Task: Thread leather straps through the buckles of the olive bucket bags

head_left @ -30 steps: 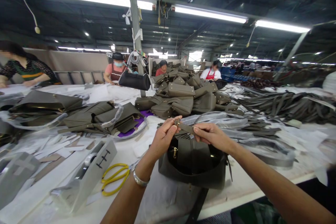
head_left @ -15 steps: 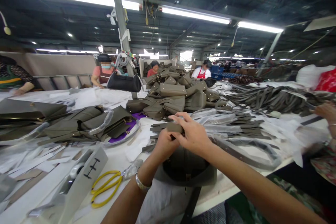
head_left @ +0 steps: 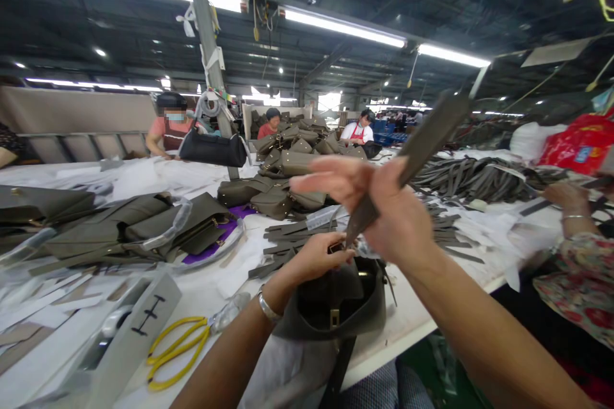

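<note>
An open olive-grey handbag (head_left: 357,307) stands on the white table (head_left: 215,287) in front of me. My left hand (head_left: 314,259) is closed at the bag's near rim, pinching the lower end of an olive strap (head_left: 422,140) by a small metal fitting. My right hand (head_left: 384,211) is raised above the bag, gripping that strap with its thumb side while the other fingers stretch out to the left. The strap runs up and to the right from my hands. A silver bangle sits on my left wrist.
Yellow-handled scissors (head_left: 175,351) and a white tape dispenser (head_left: 119,339) lie at the left. Loose straps (head_left: 292,236), piled bags (head_left: 302,166) and flat bags in plastic (head_left: 144,230) cover the table. A co-worker's hand (head_left: 568,195) is at the right; others sit behind.
My right hand has risen from the bag and drawn the strap up to the right. My left hand dropped to the bag's rim. The view swung right.
</note>
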### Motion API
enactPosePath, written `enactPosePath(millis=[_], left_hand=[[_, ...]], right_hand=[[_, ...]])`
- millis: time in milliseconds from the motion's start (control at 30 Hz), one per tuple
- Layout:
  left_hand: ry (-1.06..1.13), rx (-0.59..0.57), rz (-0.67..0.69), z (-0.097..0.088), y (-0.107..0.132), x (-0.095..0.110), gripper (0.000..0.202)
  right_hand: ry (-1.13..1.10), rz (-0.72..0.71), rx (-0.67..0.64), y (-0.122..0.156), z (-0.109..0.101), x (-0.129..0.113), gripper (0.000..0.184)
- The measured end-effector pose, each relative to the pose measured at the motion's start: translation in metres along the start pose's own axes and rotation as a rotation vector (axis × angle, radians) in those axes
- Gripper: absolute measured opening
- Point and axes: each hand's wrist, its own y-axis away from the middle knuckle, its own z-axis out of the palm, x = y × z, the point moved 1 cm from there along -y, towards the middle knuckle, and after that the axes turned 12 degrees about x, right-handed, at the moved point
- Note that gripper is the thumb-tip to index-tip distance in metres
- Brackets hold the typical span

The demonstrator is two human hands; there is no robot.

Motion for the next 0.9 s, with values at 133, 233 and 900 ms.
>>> enactPosePath(millis=[133, 233, 900], left_hand=[[-0.017, 0.073, -0.003, -0.005, 0.004, 0.001, 0.032], [-0.165, 0.231, 0.013, -0.002, 0.005, 0.001, 0.027], [0.189, 0.081, -0.012, -0.002, 0.013, -0.009, 0.047]], right_hand=[[-0.185, -0.030, 0.616, -0.002, -0.057, 0.002, 0.055], [-0.141, 0.105, 0.632, 0.019, -0.074, 0.030, 0.049], [0.144, 0.623, 0.382, 0.086, -0.069, 0.104, 0.041]])
